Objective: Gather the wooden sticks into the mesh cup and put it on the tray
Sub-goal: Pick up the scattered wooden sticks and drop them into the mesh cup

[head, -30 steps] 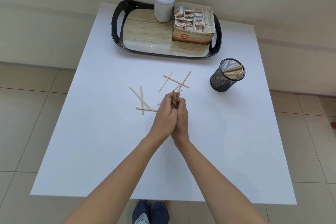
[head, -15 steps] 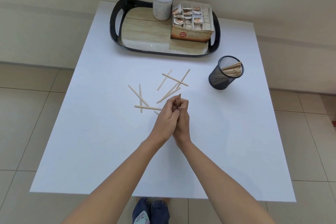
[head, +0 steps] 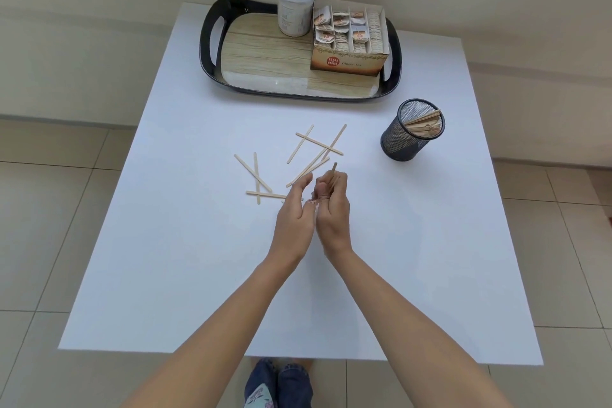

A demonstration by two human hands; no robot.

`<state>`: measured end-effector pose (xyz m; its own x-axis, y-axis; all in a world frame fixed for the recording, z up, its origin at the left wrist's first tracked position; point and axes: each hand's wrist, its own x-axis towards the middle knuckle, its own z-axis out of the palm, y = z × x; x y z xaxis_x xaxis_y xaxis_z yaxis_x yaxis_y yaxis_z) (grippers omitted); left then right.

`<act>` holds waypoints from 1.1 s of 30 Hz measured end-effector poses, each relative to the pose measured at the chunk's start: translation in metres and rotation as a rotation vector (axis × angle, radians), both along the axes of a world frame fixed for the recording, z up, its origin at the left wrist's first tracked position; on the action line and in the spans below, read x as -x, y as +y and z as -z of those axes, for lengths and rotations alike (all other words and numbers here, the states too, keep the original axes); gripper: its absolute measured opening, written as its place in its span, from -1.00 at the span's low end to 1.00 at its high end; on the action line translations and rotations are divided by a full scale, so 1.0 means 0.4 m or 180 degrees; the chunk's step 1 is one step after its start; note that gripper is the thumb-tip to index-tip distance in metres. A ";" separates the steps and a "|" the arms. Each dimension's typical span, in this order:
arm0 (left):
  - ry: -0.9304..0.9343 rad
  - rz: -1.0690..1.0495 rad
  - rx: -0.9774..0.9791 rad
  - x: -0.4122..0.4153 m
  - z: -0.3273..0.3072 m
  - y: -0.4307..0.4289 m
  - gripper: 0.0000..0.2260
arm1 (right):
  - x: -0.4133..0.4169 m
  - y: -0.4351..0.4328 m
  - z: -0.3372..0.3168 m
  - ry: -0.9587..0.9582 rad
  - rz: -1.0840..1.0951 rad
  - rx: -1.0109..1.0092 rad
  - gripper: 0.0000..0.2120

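Sticks [head: 314,156] lie scattered on the worktop [head: 430,258], left of the cup [head: 410,131]; more already stand inside the cup. The right hand [head: 332,209] is closed, fingers [head: 341,180] pinching one stick upright. The left hand [head: 294,214] is loosely open beside it, holding nothing. Recommended: sweep the loose sticks parallel into one bundle before lifting, and hold the cup against tipping. The tray [head: 207,43] behind the cup has bare floor for it.
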<state>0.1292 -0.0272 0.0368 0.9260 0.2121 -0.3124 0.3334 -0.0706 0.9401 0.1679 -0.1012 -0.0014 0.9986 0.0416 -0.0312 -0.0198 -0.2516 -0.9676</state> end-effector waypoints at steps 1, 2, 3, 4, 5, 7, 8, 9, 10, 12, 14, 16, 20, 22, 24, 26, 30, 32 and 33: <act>0.0019 -0.0028 -0.0017 0.001 0.002 0.003 -0.56 | 0.001 -0.002 0.005 0.0004 -0.0021 0.0000 -0.86; 0.0033 -0.0048 -0.0031 0.003 0.004 0.006 -0.56 | 0.002 -0.004 0.011 0.0016 -0.0036 0.0003 -0.87; 0.0040 -0.0060 -0.0048 0.004 0.007 0.008 -0.56 | 0.004 -0.006 0.016 0.0042 -0.0047 -0.0006 -0.86; 0.0041 -0.0069 -0.0064 0.006 0.009 0.010 -0.56 | 0.006 -0.009 0.019 0.0076 -0.0065 -0.0009 -0.85; 0.0043 -0.0072 -0.0075 0.008 0.011 0.011 -0.56 | 0.008 -0.010 0.021 0.0114 -0.0102 -0.0021 -0.86; 0.0060 -0.0063 -0.0105 0.013 0.015 0.012 -0.56 | 0.011 -0.013 0.026 0.0191 -0.0212 -0.0048 -0.89; 0.0071 -0.0059 -0.0125 0.015 0.018 0.012 -0.56 | 0.010 -0.013 0.025 0.0230 -0.0257 -0.0073 -0.87; 0.0082 -0.0058 -0.0144 0.017 0.020 0.012 -0.56 | 0.008 -0.013 0.022 0.0251 -0.0282 -0.0103 -0.84; 0.0091 -0.0062 -0.0163 0.019 0.023 0.013 -0.56 | 0.004 -0.013 0.015 0.0266 -0.0279 -0.0130 -0.81; 0.0101 -0.0073 -0.0203 0.022 0.026 0.017 -0.56 | -0.017 -0.013 0.000 0.0253 -0.0239 -0.0148 -0.76; 0.0098 -0.0113 -0.0271 0.025 0.027 0.022 -0.56 | -0.051 -0.016 -0.017 0.0068 -0.0313 0.0054 -0.81; 0.0120 -0.0229 -0.0340 0.025 0.030 0.032 -0.55 | -0.101 -0.021 -0.032 -0.0243 -0.0665 0.0602 -0.92; 0.0172 -0.0452 -0.0372 0.024 0.031 0.045 -0.55 | -0.218 -0.036 -0.041 -0.1119 -0.1912 0.2711 -0.63; 0.0169 -0.0518 -0.0390 0.024 0.029 0.046 -0.55 | -0.264 -0.032 -0.047 -0.1483 -0.2411 0.3638 -0.37; 0.0173 -0.0564 -0.0426 0.023 0.030 0.050 -0.55 | -0.298 -0.027 -0.052 -0.1747 -0.2636 0.4166 -0.27; 0.0182 -0.0602 -0.0461 0.021 0.032 0.054 -0.56 | -0.321 -0.026 -0.053 -0.1863 -0.2717 0.4381 -0.30; 0.0184 -0.0666 -0.0476 0.016 0.036 0.064 -0.56 | -0.346 -0.020 -0.059 -0.1961 -0.2830 0.4172 -0.58; 0.0169 -0.0719 -0.0484 0.013 0.038 0.069 -0.57 | -0.349 -0.015 -0.060 -0.2104 -0.2861 0.4053 -0.77; 0.0156 -0.0753 -0.0501 0.011 0.039 0.071 -0.58 | -0.346 -0.015 -0.059 -0.2113 -0.2862 0.3942 -0.84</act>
<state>0.1247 0.0012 0.0213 0.8296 0.4697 -0.3018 0.4027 -0.1292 0.9062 0.3062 -0.1073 0.0221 0.5240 0.8469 -0.0904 0.8515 -0.5234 0.0317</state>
